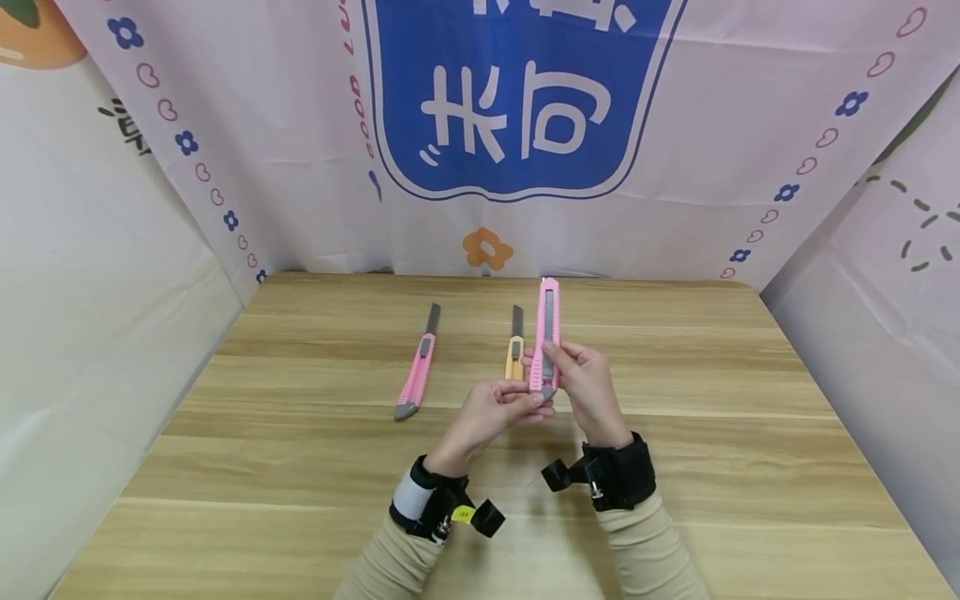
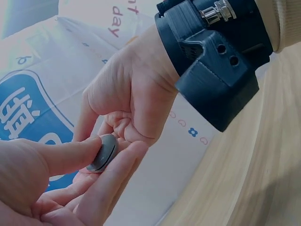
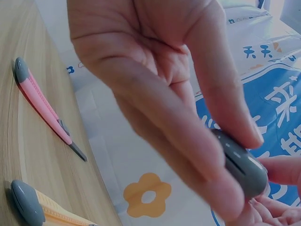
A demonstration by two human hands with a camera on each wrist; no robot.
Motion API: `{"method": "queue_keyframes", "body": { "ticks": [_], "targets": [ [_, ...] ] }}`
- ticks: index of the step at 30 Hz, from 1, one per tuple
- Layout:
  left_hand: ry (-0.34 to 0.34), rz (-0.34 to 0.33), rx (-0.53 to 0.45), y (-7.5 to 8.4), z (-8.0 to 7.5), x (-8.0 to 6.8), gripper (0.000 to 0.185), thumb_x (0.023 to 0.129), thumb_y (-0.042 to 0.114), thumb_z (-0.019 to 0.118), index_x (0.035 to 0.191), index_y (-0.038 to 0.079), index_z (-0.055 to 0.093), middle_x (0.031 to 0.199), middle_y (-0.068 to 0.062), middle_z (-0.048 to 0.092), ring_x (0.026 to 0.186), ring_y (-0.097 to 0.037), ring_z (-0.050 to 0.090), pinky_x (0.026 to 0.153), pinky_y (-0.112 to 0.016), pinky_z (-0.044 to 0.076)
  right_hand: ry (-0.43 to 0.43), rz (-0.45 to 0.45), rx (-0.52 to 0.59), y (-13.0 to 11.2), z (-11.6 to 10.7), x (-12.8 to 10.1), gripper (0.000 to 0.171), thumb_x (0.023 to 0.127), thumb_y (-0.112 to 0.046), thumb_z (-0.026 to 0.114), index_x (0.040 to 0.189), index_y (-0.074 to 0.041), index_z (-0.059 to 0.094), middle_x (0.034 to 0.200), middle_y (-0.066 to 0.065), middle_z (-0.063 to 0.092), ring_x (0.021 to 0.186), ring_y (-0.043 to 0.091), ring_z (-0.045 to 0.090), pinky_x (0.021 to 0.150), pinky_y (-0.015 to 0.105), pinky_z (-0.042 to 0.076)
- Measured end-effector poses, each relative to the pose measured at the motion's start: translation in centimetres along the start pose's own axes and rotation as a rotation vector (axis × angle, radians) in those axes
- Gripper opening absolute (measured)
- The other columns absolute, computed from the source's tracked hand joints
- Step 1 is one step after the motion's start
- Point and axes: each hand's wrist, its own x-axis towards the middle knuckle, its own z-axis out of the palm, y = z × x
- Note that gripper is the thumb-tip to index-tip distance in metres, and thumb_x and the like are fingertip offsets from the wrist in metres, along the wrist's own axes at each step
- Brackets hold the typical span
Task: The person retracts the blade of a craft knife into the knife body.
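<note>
Your right hand (image 1: 588, 387) grips the pink cutter (image 1: 546, 333) upright; your left hand (image 1: 491, 412) pinches its grey end cap (image 2: 103, 153). Your fingers hide the cutter's lower body.

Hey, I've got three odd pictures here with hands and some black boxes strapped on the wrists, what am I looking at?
No machine here: a person works with bare hands and wears three cameras. The wide picture comes from a camera on the head; the two close-ups come from the black cameras strapped to each wrist. The right hand holds a pink box cutter upright over a wooden table, fingers wrapped round its lower part. The left hand pinches the cutter's grey end cap. On the table lie a second pink cutter and a yellow cutter, both with blades out.
</note>
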Motion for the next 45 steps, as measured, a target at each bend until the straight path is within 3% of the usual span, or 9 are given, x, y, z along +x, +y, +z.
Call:
{"method": "queue_keyframes", "body": {
  "ticks": [5, 12, 24, 35, 45],
  "targets": [
    [0.027, 0.012, -0.025, 0.15, 0.06, -0.07, 0.030, 0.092, -0.001, 0.058, 0.120, -0.012, 0.058, 0.110, -0.028, 0.069, 0.084, -0.010, 0.074, 0.087, -0.026, 0.059, -0.024, 0.011, 0.041, -0.05, 0.22, 0.02, 0.037, 0.100, -0.015, 0.051, 0.129, 0.009, 0.054, 0.090, -0.001, 0.078, 0.082, 0.005, 0.074, 0.080, 0.020, 0.060],
    [0.045, 0.023, -0.042, 0.26, 0.24, -0.31, 0.029, 0.092, -0.002, 0.058, 0.119, -0.013, 0.058, 0.109, -0.029, 0.069, 0.083, -0.009, 0.073, 0.092, -0.032, 0.058, -0.015, 0.036, 0.021, 0.04, 0.42, 0.01, 0.038, 0.101, -0.019, 0.050, 0.124, 0.010, 0.057, 0.080, -0.006, 0.077, 0.079, 0.005, 0.073, 0.076, 0.018, 0.059],
    [0.019, 0.015, -0.025, 0.11, 0.12, -0.20, 0.030, 0.091, -0.001, 0.059, 0.119, -0.014, 0.058, 0.111, -0.031, 0.067, 0.084, -0.011, 0.074, 0.091, -0.032, 0.058, -0.028, -0.079, 0.038, 0.43, 0.25, -0.04, 0.036, 0.096, -0.006, 0.055, 0.117, 0.022, 0.053, 0.073, -0.005, 0.077, 0.072, 0.007, 0.074, 0.072, 0.020, 0.061],
    [0.027, -0.001, -0.055, 0.22, -0.06, -0.29, 0.029, 0.092, -0.002, 0.058, 0.119, -0.014, 0.057, 0.107, -0.026, 0.071, 0.082, -0.010, 0.074, 0.090, -0.031, 0.059, -0.020, -0.061, 0.016, 0.39, 0.36, 0.03, 0.032, 0.095, -0.003, 0.055, 0.118, 0.019, 0.056, 0.079, -0.001, 0.078, 0.073, 0.007, 0.074, 0.072, 0.020, 0.061],
    [0.022, 0.003, -0.048, 0.26, 0.01, -0.34, 0.029, 0.092, -0.002, 0.057, 0.118, -0.014, 0.058, 0.108, -0.027, 0.070, 0.083, -0.010, 0.073, 0.087, -0.027, 0.060, -0.043, -0.067, 0.024, 0.36, 0.20, -0.02, 0.035, 0.094, -0.002, 0.057, 0.121, 0.021, 0.053, 0.076, -0.006, 0.077, 0.075, 0.006, 0.074, 0.073, 0.019, 0.061]
  ]
}}
